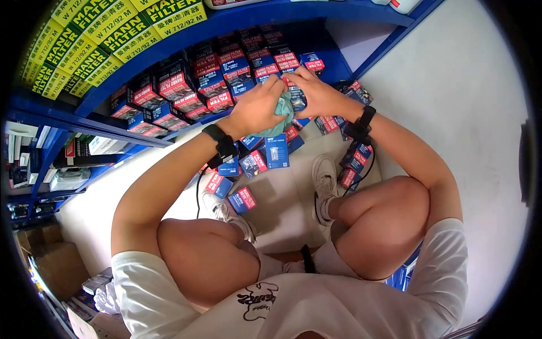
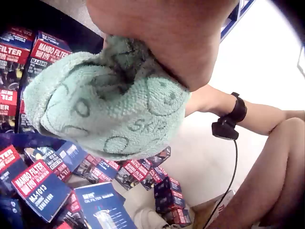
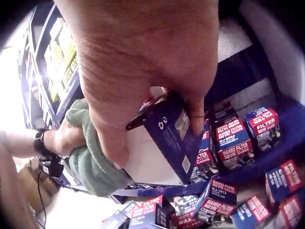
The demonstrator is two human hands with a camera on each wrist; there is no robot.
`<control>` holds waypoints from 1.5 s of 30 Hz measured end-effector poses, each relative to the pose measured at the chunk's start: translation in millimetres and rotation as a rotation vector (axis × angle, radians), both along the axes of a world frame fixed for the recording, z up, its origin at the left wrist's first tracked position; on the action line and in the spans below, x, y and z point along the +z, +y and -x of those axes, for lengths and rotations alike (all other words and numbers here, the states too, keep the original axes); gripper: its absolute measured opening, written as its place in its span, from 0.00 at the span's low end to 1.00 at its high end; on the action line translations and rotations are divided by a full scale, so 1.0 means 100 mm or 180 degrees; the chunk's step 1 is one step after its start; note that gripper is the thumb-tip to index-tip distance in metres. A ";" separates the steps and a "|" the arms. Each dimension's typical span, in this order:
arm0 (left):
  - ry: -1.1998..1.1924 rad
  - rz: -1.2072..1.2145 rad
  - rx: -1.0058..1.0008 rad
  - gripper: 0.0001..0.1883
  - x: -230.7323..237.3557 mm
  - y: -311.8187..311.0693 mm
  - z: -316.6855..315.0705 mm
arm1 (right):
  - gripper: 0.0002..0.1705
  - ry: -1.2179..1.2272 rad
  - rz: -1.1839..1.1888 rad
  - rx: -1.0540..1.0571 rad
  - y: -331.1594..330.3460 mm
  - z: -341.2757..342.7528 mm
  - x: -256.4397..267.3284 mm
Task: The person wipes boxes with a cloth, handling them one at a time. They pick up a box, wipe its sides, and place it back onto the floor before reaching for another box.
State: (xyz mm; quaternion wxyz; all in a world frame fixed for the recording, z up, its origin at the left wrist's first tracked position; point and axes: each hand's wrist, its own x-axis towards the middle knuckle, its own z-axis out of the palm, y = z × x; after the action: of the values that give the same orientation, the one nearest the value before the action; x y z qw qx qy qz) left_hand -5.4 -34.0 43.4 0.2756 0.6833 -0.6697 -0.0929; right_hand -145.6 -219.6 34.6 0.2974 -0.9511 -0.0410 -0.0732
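Evidently, the left hand (image 1: 257,110) curls round one green cloth (image 2: 109,112); the right hand (image 1: 319,97) pinches one box (image 3: 172,140).

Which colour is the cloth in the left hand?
The cloth is pale green with dark drawings, clearest in the left wrist view.

Head view around the hands: pale floor (image 1: 468,101) open at 3 o'clock, stacked boxes (image 1: 176,86) blocking 9 to 12, loose boxes (image 1: 243,199) cluttering 6 — shelf recess (image 1: 326,46) at 1, dim, possibly passable
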 end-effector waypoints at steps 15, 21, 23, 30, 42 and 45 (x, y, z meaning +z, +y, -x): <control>-0.0586 -0.0029 -0.0077 0.31 0.08 0.00 0.02 | 0.55 -0.0123 -0.0167 -0.0133 0.00 -0.04 0.13; -0.0758 -0.0138 0.0554 0.32 -0.04 -0.01 -0.12 | 0.57 -0.0106 -0.0261 -0.0071 0.10 -0.02 0.22; -0.0737 -0.0249 0.0593 0.31 -0.06 0.00 -0.18 | 0.55 -0.0085 -0.0345 -0.0159 0.12 -0.02 0.22; -0.0537 -0.0234 0.0565 0.30 -0.13 0.05 -0.27 | 0.56 0.0062 0.0175 -0.0536 0.00 -0.04 0.16; 0.0170 0.0253 0.0249 0.31 -0.02 0.11 0.01 | 0.56 -0.0139 -0.0136 -0.0004 0.08 -0.06 0.09; 0.0075 0.0249 0.0315 0.30 -0.02 0.09 0.00 | 0.55 -0.0250 0.0007 -0.0016 0.10 -0.06 0.06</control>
State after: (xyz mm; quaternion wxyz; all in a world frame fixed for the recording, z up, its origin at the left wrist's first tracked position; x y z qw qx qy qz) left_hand -5.5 -24.9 41.6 0.3143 0.7031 -0.6349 -0.0609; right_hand -139.1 -209.7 40.6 0.2942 -0.9479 -0.0504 -0.1113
